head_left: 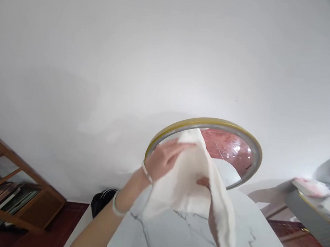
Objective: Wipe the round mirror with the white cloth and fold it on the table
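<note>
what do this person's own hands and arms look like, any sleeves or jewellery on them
Left hand: thin pale band at the wrist, wider whitish bangle farther up, no sleeve on the forearm in view. Right hand: largely hidden by cloth, nothing worn on the part showing. Too blurred to rule out rings.

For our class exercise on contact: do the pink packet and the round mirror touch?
Apart: the head view plainly shows pale wall between the round mirror and the pink packet.
</note>
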A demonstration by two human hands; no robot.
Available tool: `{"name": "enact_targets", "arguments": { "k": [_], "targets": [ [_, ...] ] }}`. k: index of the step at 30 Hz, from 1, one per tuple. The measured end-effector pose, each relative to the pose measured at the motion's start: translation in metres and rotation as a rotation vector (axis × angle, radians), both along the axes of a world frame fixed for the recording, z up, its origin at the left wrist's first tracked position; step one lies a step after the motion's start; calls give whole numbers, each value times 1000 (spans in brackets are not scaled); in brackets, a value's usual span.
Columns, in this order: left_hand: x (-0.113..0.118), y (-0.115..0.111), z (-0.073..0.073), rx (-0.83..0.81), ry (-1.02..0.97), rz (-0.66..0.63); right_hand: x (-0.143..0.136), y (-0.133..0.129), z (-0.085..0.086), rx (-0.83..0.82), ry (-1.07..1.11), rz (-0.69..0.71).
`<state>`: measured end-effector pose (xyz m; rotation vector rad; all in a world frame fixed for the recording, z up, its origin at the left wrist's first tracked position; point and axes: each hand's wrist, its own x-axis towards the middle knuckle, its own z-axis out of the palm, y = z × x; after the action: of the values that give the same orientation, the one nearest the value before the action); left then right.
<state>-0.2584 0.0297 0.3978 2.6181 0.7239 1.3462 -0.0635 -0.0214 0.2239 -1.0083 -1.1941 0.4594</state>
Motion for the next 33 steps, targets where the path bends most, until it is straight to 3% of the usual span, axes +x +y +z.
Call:
{"name": "enact_targets", "arguments": {
  "k": [3,5,7,9,11,13,15,19,24,26,28,33],
  "targets": [
    [3,52,31,62,-72,182,15,54,74,104,142,365],
    [10,77,37,12,-38,272,18,75,104,108,231,401],
    [20,88,33,10,45,391,17,85,115,154,247,281],
    [31,89,24,130,115,527,12,86,110,242,94,69],
    [44,83,16,297,168,613,6,85,95,317,-222,-185],
    [57,77,12,389,229,619,1,86,76,345,-533,-391],
    [71,75,11,396,279,619,-2,89,59,328,-694,-509],
    [105,84,16,448,328,635,-3,99,35,255,-665,-608],
    [139,93,24,547,346,504,3,105,31,245,-554,-669],
    [132,94,24,554,287,449,4,108,36,303,-577,-688],
    [110,95,18,553,164,425,1,113,40,385,-637,-689],
    [29,91,-28,391,-249,465,-31,123,38,557,-845,-579]
  ]
}}
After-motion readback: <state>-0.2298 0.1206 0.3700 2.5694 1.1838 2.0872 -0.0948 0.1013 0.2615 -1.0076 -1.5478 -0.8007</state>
